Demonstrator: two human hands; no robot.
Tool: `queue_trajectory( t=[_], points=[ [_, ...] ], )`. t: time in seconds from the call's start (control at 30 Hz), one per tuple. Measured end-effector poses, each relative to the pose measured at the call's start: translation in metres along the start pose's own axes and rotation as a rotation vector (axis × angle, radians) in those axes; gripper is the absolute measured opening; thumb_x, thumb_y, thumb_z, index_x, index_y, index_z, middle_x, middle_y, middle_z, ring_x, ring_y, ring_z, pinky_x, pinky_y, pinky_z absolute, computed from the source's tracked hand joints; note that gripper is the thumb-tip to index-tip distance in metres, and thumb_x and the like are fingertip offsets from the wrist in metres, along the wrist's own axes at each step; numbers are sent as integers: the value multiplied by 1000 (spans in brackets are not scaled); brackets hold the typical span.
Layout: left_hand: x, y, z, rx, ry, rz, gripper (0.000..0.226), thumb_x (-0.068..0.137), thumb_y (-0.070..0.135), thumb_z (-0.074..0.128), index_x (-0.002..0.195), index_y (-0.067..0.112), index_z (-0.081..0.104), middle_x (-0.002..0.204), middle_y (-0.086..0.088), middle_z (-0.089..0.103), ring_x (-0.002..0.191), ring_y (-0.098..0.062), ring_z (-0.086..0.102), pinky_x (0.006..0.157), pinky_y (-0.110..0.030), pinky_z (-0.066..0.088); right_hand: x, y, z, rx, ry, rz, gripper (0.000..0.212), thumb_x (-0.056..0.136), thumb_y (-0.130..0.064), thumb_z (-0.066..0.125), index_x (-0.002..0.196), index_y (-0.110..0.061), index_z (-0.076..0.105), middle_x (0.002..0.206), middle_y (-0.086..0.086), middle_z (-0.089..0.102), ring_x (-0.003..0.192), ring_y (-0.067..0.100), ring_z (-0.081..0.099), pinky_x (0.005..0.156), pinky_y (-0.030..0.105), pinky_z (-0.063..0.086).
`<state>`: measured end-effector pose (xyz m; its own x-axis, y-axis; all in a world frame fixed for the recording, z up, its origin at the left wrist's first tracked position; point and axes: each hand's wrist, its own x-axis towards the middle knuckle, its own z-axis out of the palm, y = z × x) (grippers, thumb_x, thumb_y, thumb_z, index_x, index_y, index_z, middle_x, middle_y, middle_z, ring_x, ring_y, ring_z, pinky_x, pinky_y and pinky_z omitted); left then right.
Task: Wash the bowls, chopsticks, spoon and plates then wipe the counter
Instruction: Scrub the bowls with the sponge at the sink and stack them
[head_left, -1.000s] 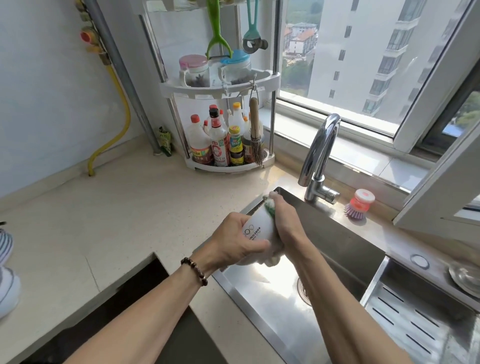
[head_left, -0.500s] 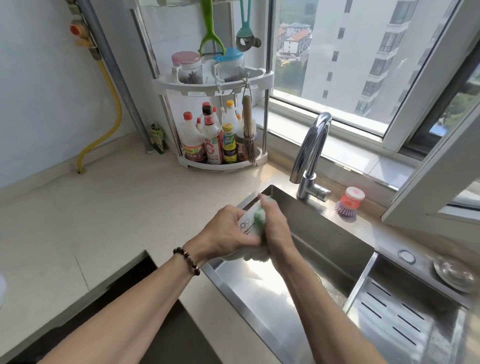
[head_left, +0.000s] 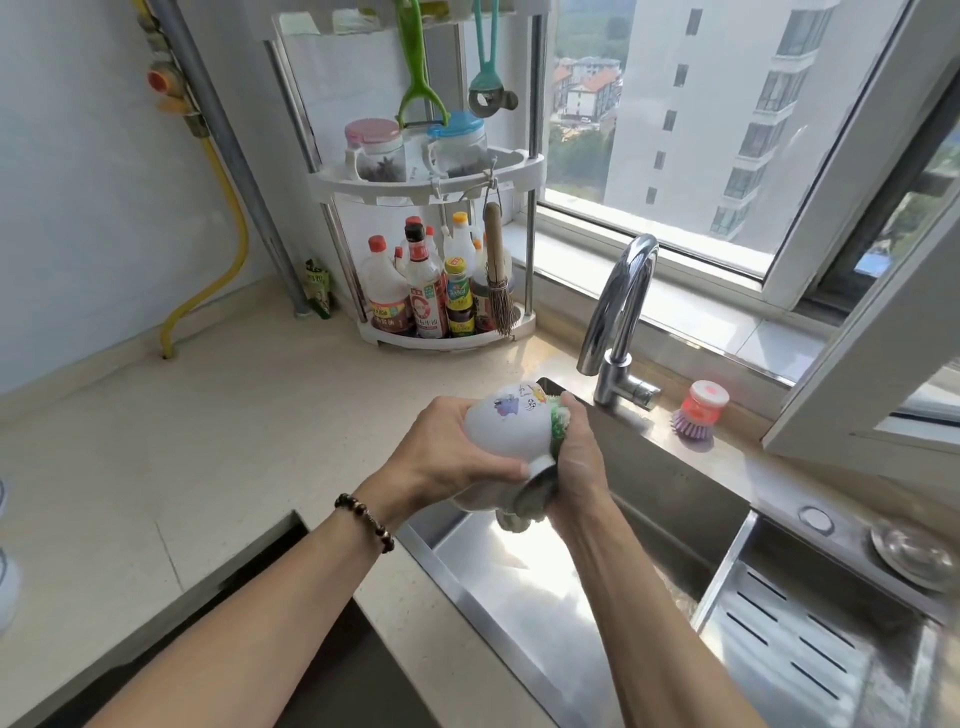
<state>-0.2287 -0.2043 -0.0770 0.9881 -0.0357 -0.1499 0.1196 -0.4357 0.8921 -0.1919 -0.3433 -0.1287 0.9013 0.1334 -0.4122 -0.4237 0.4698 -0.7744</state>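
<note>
bowl (head_left: 506, 427) mouth hidden, green sponge (head_left: 560, 423) mostly behind right hand (head_left: 579, 467)

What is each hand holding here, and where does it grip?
The left hand grips the white, cartoon-printed ceramic bowl round its outer wall. The right hand presses a green scouring sponge against the bowl's rim.

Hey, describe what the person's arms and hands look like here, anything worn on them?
Both forearms are bare, with no sleeves in view. The left hand has a bracelet of dark brown round beads around its wrist. The right hand and its wrist carry nothing: no watch, bracelet or glove shows. No rings are visible on either hand.
</note>
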Motion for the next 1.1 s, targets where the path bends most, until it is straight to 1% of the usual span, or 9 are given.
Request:
queue_trajectory(
  t=[0.07,0.13,0.23,0.37,0.53,0.67,0.87,0.97,1.1],
  points=[
    [0,-5,1,3,47,-1,32,58,10,95,85,12,77,83,-5,77,76,-18,75,65,-33,61,2,7,4,-288,73,-193,53,88,-66,46,113,-24,68,108,12,73,97,33,71,86,50,59],
    [0,-7,3,36,56,29,27,57,6,93,74,15,74,75,-3,75,69,-17,74,60,-31,59,-5,11,10,-555,72,-412,58,83,-72,42,126,-38,61,126,-1,62,113,20,62,99,44,51],
    [-6,-2,10,127,61,109,27,56,4,90,66,18,70,67,-1,72,61,-14,71,53,-32,57,-9,1,12,-597,47,-458,56,78,-68,45,122,-40,65,121,-2,62,108,18,62,94,40,52],
    [-7,-1,7,119,15,113,27,56,7,90,78,9,75,78,-7,75,70,-22,75,60,-39,62,6,-20,2,-292,-91,-76,45,63,-64,63,88,-29,78,105,20,73,98,41,69,97,65,49],
    [-3,-3,2,91,11,65,27,61,0,90,70,14,69,73,-1,71,68,-16,71,60,-30,59,-4,11,12,-817,-34,-546,47,81,-67,44,121,-46,60,131,-5,53,118,19,56,98,45,49],
    [-11,-2,1,51,-21,92,27,61,-2,90,81,8,75,80,-6,75,73,-21,74,60,-32,59,3,-4,3,-171,-90,-156,33,81,-56,56,93,-30,72,103,17,71,86,30,69,79,49,55],
    [-5,2,-5,132,-68,42,25,60,-1,89,74,9,71,78,-7,73,71,-21,72,62,-34,61,-4,9,10,-630,-31,-439,30,77,-65,49,86,-40,63,109,6,62,93,23,64,81,46,55],
    [-9,1,-7,35,-112,74,27,58,-4,90,75,10,73,77,-4,74,71,-19,73,60,-35,59,-4,-5,3,-330,-77,-259,45,80,-56,58,81,-11,61,86,17,65,75,31,62,67,42,51],
    [-16,-2,-12,-169,-181,98,35,53,8,95,81,17,76,87,-4,77,82,-21,75,67,-32,59,2,-15,-14,-144,-119,-62,45,93,-45,56,70,-12,76,84,24,72,72,35,68,67,41,53]
  ],
)
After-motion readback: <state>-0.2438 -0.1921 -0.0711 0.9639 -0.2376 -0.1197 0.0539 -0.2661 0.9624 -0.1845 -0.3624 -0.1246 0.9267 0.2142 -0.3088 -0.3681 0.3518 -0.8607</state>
